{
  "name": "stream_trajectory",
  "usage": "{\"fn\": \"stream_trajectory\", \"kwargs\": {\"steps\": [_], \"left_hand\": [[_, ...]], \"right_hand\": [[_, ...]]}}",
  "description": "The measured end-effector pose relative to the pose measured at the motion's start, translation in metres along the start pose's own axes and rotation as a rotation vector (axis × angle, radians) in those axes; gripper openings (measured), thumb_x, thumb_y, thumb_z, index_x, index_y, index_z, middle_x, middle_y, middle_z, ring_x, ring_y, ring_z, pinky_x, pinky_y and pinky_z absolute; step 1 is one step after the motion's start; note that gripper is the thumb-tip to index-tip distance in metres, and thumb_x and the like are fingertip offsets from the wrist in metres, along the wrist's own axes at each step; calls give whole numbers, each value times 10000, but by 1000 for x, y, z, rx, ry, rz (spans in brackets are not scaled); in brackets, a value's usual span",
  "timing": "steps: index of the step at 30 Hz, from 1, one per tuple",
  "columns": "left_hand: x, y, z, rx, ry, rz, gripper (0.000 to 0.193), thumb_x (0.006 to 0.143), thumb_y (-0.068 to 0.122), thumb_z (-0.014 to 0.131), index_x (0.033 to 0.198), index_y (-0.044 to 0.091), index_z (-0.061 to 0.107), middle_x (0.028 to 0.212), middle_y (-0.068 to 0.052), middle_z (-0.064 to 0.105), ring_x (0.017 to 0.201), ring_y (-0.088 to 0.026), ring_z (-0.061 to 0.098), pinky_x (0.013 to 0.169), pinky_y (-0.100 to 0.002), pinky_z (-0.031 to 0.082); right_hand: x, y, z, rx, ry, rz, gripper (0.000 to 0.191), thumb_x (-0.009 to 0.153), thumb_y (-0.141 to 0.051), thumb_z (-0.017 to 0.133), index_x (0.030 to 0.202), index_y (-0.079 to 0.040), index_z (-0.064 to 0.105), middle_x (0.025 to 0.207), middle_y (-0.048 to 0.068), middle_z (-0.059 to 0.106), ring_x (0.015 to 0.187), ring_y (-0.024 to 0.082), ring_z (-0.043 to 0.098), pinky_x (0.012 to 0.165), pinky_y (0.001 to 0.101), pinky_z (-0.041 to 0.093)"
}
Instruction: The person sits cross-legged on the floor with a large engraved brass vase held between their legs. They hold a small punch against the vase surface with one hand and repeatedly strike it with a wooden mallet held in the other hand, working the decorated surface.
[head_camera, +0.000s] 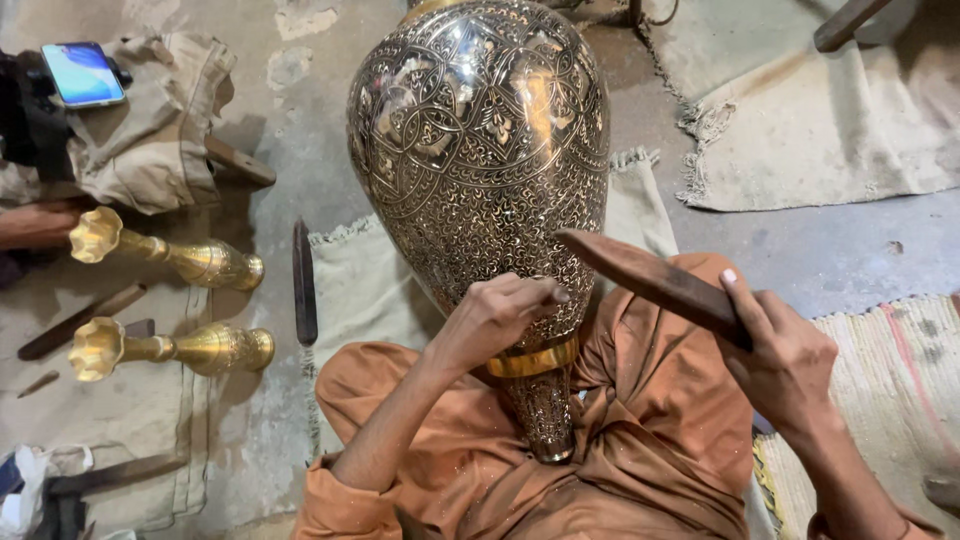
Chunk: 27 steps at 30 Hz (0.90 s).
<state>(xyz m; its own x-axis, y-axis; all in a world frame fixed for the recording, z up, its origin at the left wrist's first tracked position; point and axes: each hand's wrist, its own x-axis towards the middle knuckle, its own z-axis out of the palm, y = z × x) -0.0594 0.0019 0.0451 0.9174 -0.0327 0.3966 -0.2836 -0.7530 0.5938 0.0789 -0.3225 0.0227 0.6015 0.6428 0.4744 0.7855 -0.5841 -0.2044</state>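
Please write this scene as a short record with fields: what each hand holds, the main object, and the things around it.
main object: large engraved brass vase, lying across the lap, orange cloth under it
left hand: fingers pinched on a small tool, tip against the vase
right hand: holds flat brown wooden mallet, raised beside the vase
floor left: two small golden fluted vases, long dark file
top left: smartphone on beige cloth

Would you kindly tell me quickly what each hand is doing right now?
Left hand: fingers pinched closed against the large engraved brass vase; any tool held cannot be told.
Right hand: closed, holding a flat wooden mallet.
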Motion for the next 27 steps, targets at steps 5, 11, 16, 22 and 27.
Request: {"fn": "stream_trajectory", "kwargs": {"steps": [5, 11, 16, 22, 27], "left_hand": [[-6, -2, 3, 0, 82, -1, 360, 884, 16, 723, 1233, 50, 640, 966, -80, 760, 757, -243, 691, 671, -360, 585], [-8, -11, 10, 43, 13, -31, 278, 917, 24, 741, 1173, 100, 666, 910, -48, 751, 680, -188, 661, 602, -335, 572], [-10, -13, 11, 40, 76, 50, 319, 898, -1, 713, 1200, 83, 653, 962, -32, 766, 715, -183, 665, 646, -343, 588], [-4, -8, 5, 36, 46, 45, 287, 896, 48, 765, 1161, 89, 662, 878, -68, 728, 706, -210, 666, 642, -368, 571], [0, -4, -2, 15, 12, 47, 317, 888, 38, 732, 1190, 98, 655, 886, -77, 697, 774, -227, 686, 697, -366, 588]], "right_hand": [[3, 14, 3, -24, 167, -77, 668, 956, -132, 823, 1551, -145, 521, 1014, 95, 681, 784, 286, 653, 656, 386, 508], [5, 5, 22, 96, 23, -91, 649, 874, -121, 878, 1419, -182, 529, 946, 70, 737, 712, 207, 690, 585, 355, 530], [13, -6, 22, 332, 52, 24, 714, 886, -181, 824, 1518, -160, 493, 981, 69, 695, 766, 198, 676, 638, 353, 529], [14, -1, 16, 266, 25, -27, 755, 845, -179, 850, 1511, -133, 498, 1051, 147, 718, 770, 281, 693, 633, 373, 530], [4, 0, 23, 288, 146, 21, 786, 883, -163, 853, 1566, -96, 471, 945, 125, 687, 775, 295, 684, 713, 380, 540]]}}
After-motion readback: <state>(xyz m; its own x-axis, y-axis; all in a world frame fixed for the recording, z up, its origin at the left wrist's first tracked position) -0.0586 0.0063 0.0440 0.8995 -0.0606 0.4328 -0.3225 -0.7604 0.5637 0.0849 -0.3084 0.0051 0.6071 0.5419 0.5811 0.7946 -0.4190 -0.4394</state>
